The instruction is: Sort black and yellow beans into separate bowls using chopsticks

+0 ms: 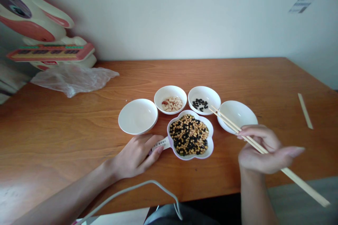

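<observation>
A flower-shaped white bowl (209,146) holds mixed yellow and black beans (189,134). My left hand (137,154) rests on the table and grips the bowl's short handle (162,144). My right hand (264,149) holds a pair of wooden chopsticks (229,123), whose tips hover near the edge of the small bowl with black beans (204,100). Behind the flower bowl stands a small bowl of peanuts (170,99). An empty white bowl (137,116) sits at the left, another empty bowl (237,114) at the right, under the chopsticks.
A crumpled clear plastic bag (72,79) lies at the back left in front of a large white and red toy figure (39,24). A paper chopstick sleeve (305,110) lies at the right. A grey cable (148,190) loops at the table's (79,137) front edge.
</observation>
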The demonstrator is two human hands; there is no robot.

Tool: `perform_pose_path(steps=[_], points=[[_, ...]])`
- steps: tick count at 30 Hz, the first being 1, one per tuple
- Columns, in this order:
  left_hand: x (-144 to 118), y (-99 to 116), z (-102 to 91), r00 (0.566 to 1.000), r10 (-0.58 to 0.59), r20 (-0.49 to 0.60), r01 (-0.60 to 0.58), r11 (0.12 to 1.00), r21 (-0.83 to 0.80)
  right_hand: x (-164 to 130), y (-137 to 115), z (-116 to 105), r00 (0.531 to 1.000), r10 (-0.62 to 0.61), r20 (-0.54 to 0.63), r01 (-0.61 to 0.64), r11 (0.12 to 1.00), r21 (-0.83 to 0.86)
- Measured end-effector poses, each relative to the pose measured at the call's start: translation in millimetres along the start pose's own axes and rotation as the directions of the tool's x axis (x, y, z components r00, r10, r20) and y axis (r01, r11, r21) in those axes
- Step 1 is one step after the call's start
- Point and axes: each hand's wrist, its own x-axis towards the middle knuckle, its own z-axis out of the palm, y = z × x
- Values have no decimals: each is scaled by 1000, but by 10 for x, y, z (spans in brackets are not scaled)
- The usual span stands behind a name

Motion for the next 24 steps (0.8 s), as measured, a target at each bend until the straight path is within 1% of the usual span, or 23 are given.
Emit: perform_pose_path(steps=[2,3,5,6,7,10,11,13,14,18,21,24], points=[[-2,-8,2,1000,2,0,-2,1000,-4,26,-99,-134,993,-20,115,21,1000,-10],[-2,-11,3,1000,1,2,-1,1000,-7,45,-161,-203,979,-13,206,18,1000,-24],[-1,-16,5,1000,1,11,0,1000,-16,89,-304,-319,917,47,397,-22,997,-69],[0,-17,6,1000,-1,16,1,1000,-20,111,-379,-359,882,80,464,-30,993,-113],[0,-17,6,1000,-3,22,4,1000,-24,132,-453,-387,842,88,532,-19,991,-133],[-1,-18,10,1000,-8,23,9,1000,-29,178,-647,-394,759,160,631,-26,976,-216],[-1,-18,10,1000,-8,21,8,1000,-28,187,-699,-379,723,206,659,-24,962,-273],[-2,-21,10,1000,-3,20,4,1000,-29,198,-779,-342,671,239,702,7,945,-328],[-2,-23,9,1000,-1,21,2,1000,-30,201,-808,-325,659,234,715,28,942,-335],[1,-26,0,999,-6,32,7,999,-32,214,-867,-283,642,165,749,105,948,-299],[-4,-25,0,1000,-7,29,7,1000,-25,229,-873,-268,626,163,763,126,944,-306],[-10,-24,9,1000,-2,18,3,1000,-24,240,-873,-250,630,183,754,119,938,-327]])
